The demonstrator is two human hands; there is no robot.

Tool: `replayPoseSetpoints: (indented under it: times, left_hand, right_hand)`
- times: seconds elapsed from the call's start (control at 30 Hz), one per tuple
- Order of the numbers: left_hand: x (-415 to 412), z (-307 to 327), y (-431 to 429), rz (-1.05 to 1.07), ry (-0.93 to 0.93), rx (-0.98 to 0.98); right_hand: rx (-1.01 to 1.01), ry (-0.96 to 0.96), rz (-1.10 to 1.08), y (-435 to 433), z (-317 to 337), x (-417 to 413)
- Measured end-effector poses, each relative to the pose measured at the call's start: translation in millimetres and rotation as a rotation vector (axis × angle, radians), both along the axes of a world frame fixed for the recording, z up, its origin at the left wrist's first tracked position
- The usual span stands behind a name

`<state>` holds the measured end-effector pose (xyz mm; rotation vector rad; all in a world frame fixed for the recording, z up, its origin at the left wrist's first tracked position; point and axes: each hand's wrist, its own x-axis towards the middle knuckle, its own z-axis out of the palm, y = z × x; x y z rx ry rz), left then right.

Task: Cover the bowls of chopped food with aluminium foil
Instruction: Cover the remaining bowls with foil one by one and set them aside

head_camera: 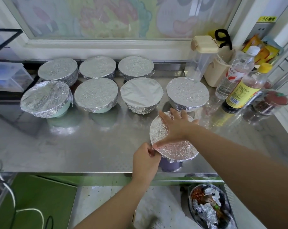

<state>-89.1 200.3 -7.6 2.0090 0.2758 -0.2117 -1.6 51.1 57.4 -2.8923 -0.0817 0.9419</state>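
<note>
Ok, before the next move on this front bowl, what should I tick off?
1. Right hand flat on the foil, pressing it down: ok.
2. Left hand pinching the foil's near-left edge: ok.
3. Foil tucked down all round the purple bowl: cannot tell; the far rim is hidden by the right hand.
4. Purple bowl fully on the counter: ok, though close to its front edge.
5. Seven bowls behind foil-covered: ok.

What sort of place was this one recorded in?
Probably a kitchen, perhaps a commercial prep area: a stainless steel counter holds foil-covered bowls, sauce bottles stand at its right end, and the left hand pinches foil onto the nearest bowl.
</note>
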Motion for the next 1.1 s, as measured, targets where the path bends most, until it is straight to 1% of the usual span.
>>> replayPoseSetpoints:
  times: [0.13,0.23,0.37,0.47,0.53,0.6,0.67,0.73,0.83,0.97,1.1]
  left_hand:
    - [-1,3,-1,0.017,-0.012,0.033]
    - [-5,6,-1,0.002,0.012,0.015]
    - [-14,9,1,0.032,0.045,-0.086]
    - [-21,6,-2,0.077,0.106,-0.250]
    - [-26,6,-5,0.089,0.132,-0.323]
    - [-31,10,-9,0.043,0.131,-0.342]
    - [-36,20,-12,-0.047,0.106,-0.311]
    - [-41,24,-15,-0.129,0.124,-0.307]
    - [-47,21,-18,-0.190,0.158,-0.365]
    - [-47,23,-20,-0.217,0.229,-0.477]
    - [-37,35,-18,-0.147,0.255,-0.596]
  right_hand:
    - [-0.004,0.004,-0.007,0,-1,1]
    - [-0.005,0.005,-0.010,1,-1,1]
    - [-0.005,0.001,-0.012,1,0,1]
    - [-0.005,-0.002,-0.012,1,1,0]
    - [-0.007,-0.001,-0.012,1,1,-1]
    - [-0.010,0.000,-0.012,1,1,-1]
    - [-0.013,0.000,-0.011,1,1,0]
    - [-0.016,-0.003,-0.011,2,1,0]
    - [-0.015,-0.005,-0.020,1,-2,1]
    - [0.015,-0.006,-0.047,-2,-7,1]
    - [0.029,-0.017,-0.077,-3,-7,-1]
